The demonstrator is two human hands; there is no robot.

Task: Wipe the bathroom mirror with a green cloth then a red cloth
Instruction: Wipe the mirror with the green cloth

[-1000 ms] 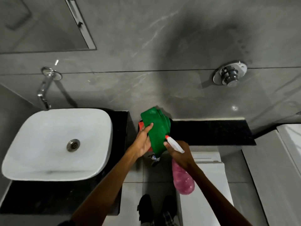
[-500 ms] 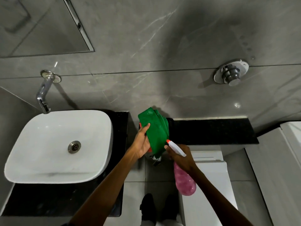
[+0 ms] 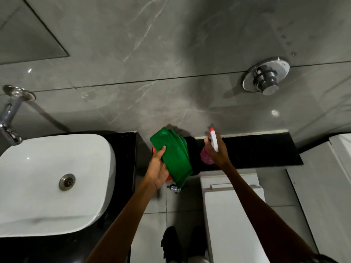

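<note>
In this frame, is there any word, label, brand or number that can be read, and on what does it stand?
None can be read.
Spray bottle in the right hand: no label shows.
Green cloth in the left hand: plain, no print.
Small fitting on the floor below the cloth: a bluish mark, too small and blurred to read.

bare forearms, black shoes

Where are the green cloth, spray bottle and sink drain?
green cloth (image 3: 174, 158): head view, middle of the folded fabric.
spray bottle (image 3: 215, 141): head view, white trigger head.
sink drain (image 3: 66, 182): head view, centre of the metal strainer.
</note>
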